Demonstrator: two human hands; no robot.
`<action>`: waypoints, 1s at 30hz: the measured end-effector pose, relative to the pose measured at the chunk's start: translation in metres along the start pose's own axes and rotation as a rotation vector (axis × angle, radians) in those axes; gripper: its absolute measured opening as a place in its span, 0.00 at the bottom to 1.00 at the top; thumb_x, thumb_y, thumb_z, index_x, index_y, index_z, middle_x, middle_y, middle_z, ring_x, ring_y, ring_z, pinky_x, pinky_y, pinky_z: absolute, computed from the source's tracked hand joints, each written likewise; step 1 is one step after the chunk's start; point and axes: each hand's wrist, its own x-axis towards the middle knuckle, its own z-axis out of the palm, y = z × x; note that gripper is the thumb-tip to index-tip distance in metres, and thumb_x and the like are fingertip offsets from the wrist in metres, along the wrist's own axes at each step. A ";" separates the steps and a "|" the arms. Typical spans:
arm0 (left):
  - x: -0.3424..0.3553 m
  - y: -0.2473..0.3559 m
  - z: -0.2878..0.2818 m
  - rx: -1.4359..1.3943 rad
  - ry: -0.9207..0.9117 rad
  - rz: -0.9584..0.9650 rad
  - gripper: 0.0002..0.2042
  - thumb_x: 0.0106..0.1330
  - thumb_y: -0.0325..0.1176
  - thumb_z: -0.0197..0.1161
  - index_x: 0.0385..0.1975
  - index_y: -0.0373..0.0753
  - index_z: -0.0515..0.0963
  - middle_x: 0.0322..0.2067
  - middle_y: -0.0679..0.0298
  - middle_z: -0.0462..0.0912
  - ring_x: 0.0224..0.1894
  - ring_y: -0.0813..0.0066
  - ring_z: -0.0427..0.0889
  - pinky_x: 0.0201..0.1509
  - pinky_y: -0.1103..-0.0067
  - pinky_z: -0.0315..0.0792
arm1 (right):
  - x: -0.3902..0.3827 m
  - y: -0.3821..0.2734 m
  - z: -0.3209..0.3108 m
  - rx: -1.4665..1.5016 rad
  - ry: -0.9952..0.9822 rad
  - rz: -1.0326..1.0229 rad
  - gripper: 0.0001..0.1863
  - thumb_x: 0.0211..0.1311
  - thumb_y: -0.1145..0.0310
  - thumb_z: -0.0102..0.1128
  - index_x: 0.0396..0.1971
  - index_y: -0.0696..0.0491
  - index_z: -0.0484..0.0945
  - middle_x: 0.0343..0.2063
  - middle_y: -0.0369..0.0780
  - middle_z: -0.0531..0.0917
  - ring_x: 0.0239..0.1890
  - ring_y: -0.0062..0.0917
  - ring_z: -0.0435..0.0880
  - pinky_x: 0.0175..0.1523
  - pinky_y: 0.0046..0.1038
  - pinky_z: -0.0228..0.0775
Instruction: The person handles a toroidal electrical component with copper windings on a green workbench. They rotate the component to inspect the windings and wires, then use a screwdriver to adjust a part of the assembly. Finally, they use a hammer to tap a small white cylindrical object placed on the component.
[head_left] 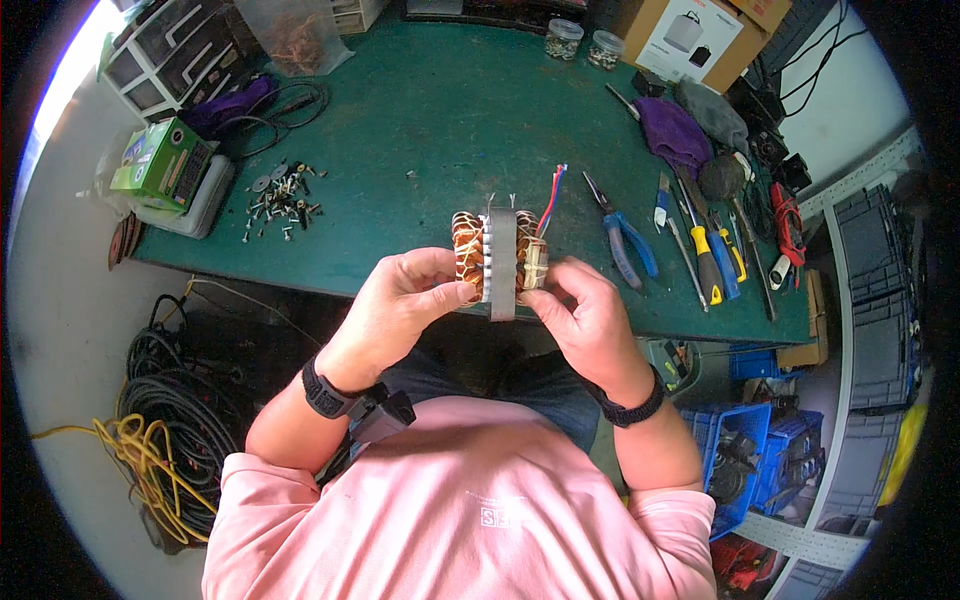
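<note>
Between my two hands is a motor stator [503, 260], held at the near edge of the green workbench. It has a grey metal core ring, copper windings laced with pale cord at both ends, and a few red and blue lead wires [552, 196] rising from its right end. My left hand [405, 300] grips the left winding end, its thumb in front. My right hand [580, 305] holds the right winding end between thumb and fingers. Some of the fingertips are hidden behind the stator. Right of it lie blue-handled long-nose pliers [630, 245], jaws pointing away from me.
Loose screws and washers [282, 197] lie on the bench [400, 120] at left, near a green box [165, 165]. Screwdrivers [708, 265], a utility knife [662, 200] and purple cloth [675, 133] are at right. Two jars [564, 40] stand far back. Coiled cables [170, 400] hang lower left.
</note>
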 end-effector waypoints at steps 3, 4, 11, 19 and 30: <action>0.000 -0.001 0.000 0.010 0.005 0.003 0.13 0.70 0.28 0.65 0.50 0.28 0.80 0.44 0.63 0.85 0.47 0.80 0.80 0.55 0.79 0.74 | 0.000 0.001 0.000 -0.002 -0.002 -0.001 0.10 0.63 0.67 0.66 0.34 0.60 0.80 0.28 0.47 0.78 0.29 0.41 0.78 0.34 0.37 0.69; 0.000 -0.001 0.000 0.003 0.003 0.004 0.13 0.70 0.28 0.65 0.50 0.28 0.80 0.44 0.63 0.85 0.47 0.80 0.80 0.55 0.79 0.74 | 0.000 0.001 0.000 -0.005 -0.004 -0.001 0.10 0.63 0.67 0.66 0.34 0.60 0.80 0.28 0.47 0.78 0.28 0.41 0.78 0.34 0.37 0.69; 0.000 -0.002 0.000 0.004 -0.001 0.000 0.13 0.69 0.28 0.65 0.50 0.28 0.80 0.44 0.63 0.85 0.47 0.80 0.81 0.55 0.79 0.74 | 0.000 0.000 0.000 0.005 -0.011 0.026 0.11 0.62 0.67 0.66 0.33 0.60 0.79 0.27 0.47 0.78 0.28 0.41 0.78 0.33 0.37 0.68; 0.000 -0.002 -0.001 0.019 0.004 0.005 0.13 0.69 0.28 0.65 0.49 0.29 0.80 0.44 0.64 0.85 0.46 0.80 0.81 0.55 0.80 0.74 | 0.000 -0.003 -0.002 -0.028 -0.010 0.006 0.10 0.62 0.68 0.66 0.33 0.60 0.79 0.27 0.47 0.78 0.28 0.41 0.78 0.34 0.37 0.68; -0.001 -0.003 -0.001 -0.005 0.008 0.003 0.12 0.69 0.28 0.65 0.49 0.29 0.80 0.44 0.64 0.85 0.47 0.81 0.81 0.55 0.81 0.74 | 0.000 0.000 0.001 0.000 0.004 -0.015 0.10 0.62 0.68 0.66 0.35 0.60 0.80 0.28 0.47 0.78 0.29 0.43 0.78 0.34 0.37 0.69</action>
